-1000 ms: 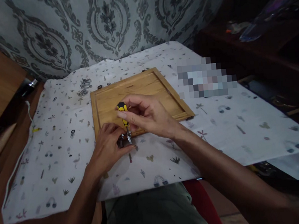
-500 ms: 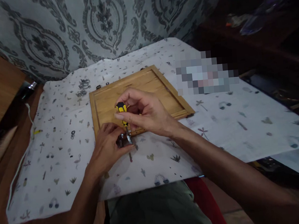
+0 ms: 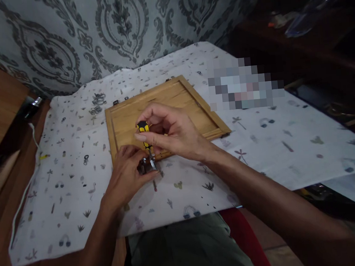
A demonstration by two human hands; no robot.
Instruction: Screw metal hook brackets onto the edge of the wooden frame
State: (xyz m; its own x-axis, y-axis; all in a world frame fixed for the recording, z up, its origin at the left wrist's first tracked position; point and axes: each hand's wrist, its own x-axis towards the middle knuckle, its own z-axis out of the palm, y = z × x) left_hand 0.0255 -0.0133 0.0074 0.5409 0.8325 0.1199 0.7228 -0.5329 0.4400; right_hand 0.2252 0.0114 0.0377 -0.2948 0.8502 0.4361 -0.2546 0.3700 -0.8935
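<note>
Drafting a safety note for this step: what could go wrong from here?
1. The screwdriver in the right hand could slip and jab the left hand, which steadies the metal fitting right beside the shaft.
2. The framed wooden panel lies on a patterned tablecloth, so the panel might slide under force.

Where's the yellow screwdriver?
In the head view, left of centre, the screwdriver is in the right hand, beside the left hand, at the near edge of the wooden panel.
</note>
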